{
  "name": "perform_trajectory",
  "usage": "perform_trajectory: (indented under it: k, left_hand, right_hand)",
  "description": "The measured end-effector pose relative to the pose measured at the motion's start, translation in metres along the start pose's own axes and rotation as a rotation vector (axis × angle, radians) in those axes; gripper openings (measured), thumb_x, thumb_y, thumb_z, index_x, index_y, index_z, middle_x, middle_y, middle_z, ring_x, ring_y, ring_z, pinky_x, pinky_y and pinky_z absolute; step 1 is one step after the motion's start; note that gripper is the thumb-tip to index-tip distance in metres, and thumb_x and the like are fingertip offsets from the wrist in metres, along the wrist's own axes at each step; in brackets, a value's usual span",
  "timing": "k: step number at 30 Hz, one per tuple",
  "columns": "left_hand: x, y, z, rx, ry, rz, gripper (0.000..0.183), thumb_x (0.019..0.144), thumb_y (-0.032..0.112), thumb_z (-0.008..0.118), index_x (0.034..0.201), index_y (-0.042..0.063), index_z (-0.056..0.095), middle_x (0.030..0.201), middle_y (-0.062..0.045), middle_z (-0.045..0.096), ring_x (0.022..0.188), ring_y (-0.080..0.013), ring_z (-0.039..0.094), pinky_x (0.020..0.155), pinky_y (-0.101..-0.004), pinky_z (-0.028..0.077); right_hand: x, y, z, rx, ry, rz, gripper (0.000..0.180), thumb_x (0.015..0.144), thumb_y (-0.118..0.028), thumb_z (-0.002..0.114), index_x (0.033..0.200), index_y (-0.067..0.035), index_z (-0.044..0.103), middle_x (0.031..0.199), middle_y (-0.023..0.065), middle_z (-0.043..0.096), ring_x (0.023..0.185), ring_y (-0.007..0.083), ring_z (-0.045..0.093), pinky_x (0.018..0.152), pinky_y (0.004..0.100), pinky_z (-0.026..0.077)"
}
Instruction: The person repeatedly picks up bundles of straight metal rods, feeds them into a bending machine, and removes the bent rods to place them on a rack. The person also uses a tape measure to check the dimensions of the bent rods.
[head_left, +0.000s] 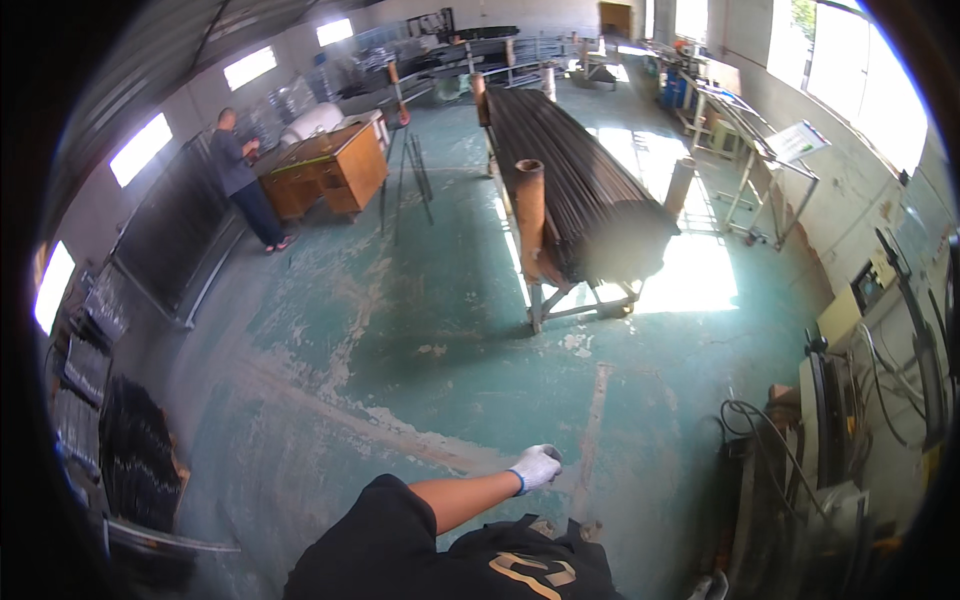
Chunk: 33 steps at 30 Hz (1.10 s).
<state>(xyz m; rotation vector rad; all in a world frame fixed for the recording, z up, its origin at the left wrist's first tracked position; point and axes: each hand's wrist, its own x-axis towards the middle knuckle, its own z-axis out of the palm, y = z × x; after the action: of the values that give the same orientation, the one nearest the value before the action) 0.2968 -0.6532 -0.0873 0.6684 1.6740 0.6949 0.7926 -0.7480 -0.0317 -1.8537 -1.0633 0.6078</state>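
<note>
My left hand (537, 469), in a white knit glove with a blue cuff, reaches across in front of my black shirt (465, 570). Its fingers are loosely curled, and I see nothing in them. Below it lies worn green painted floor (465, 375), with a pale strip running away from me. My right hand is out of view. Ahead, a metal rack (536, 307) with rusty upright posts (530, 217) carries a pile of long dark metal bars (559, 157). Glare blurs the near end of the pile.
A person (244, 176) stands left beside a wooden desk (330, 169). Dark panels (176, 225) lean along the left wall, and black stacked pieces (139, 457) sit nearer. Machinery with loose cables (772, 435) stands close on my right. A workbench (750, 142) follows the windows.
</note>
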Motion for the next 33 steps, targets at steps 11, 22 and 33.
perform_trajectory:
  k: [11, 22, 33]
  left_hand:
    - [0.008, -0.023, -0.033, -0.297, 0.215, -0.101, 0.034, 0.095, 0.011, 0.076, 0.127, -0.002, 0.076, 0.095, -0.013, 0.079, 0.075, -0.0205, 0.075, 0.069, -0.0378, 0.061]
    - [-0.004, 0.025, -0.149, -0.674, 0.607, -0.061, 0.019, 0.102, 0.008, 0.071, 0.118, -0.003, 0.074, 0.107, -0.011, 0.078, 0.097, -0.0259, 0.078, 0.086, -0.0368, 0.062]
    - [0.083, -0.027, -0.405, -0.938, 0.849, -0.111, 0.023, 0.099, 0.004, 0.069, 0.121, -0.004, 0.070, 0.106, -0.013, 0.076, 0.096, -0.0259, 0.077, 0.086, -0.0367, 0.062]
  right_hand:
    - [0.105, -0.376, 0.254, 0.611, -0.824, -0.969, 0.028, 0.106, -0.019, 0.078, 0.125, 0.001, 0.072, 0.107, 0.0183, 0.081, 0.096, 0.0325, 0.078, 0.088, 0.0422, 0.061]
    - [-0.023, -0.644, 0.390, 1.736, -1.391, -1.642, 0.033, 0.103, -0.022, 0.078, 0.133, -0.010, 0.076, 0.118, 0.0150, 0.075, 0.112, 0.0327, 0.073, 0.098, 0.0439, 0.063]
    - [-0.171, -0.736, 0.612, 2.040, -1.407, -1.537, 0.041, 0.114, -0.032, 0.057, 0.132, -0.001, 0.076, 0.125, 0.0195, 0.077, 0.106, 0.0385, 0.075, 0.091, 0.0455, 0.064]
